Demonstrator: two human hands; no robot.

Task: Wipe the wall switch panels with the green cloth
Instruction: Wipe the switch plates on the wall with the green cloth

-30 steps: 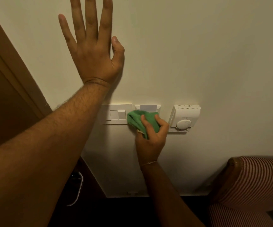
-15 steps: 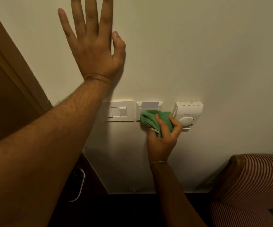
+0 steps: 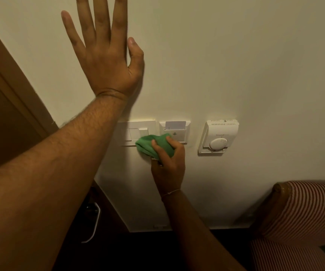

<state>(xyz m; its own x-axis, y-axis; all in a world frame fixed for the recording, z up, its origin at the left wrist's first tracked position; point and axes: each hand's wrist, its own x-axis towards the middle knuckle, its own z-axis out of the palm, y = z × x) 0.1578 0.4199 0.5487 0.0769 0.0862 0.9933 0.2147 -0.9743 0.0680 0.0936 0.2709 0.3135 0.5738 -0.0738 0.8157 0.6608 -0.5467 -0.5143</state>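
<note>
Three white fittings sit in a row on the cream wall. The rocker switch panel (image 3: 136, 130) is on the left, the key-card holder panel (image 3: 177, 127) with a card in its slot is in the middle, and a thermostat (image 3: 219, 136) with a round dial is on the right. My right hand (image 3: 168, 163) grips a bunched green cloth (image 3: 150, 145) and presses it over the lower right corner of the switch panel and the lower left of the card panel. My left hand (image 3: 107, 55) lies flat on the wall above, fingers spread, holding nothing.
A brown wooden door frame (image 3: 11, 90) runs along the left, with a curved metal door handle (image 3: 94, 227) low down. A striped upholstered chair (image 3: 302, 222) stands at the lower right against the wall. Dark floor lies below the wall's base.
My right hand swept the cloth right to the thermostat's edge, then back left onto the switch panel's corner. The thermostat is now fully uncovered. My left hand stays on the wall.
</note>
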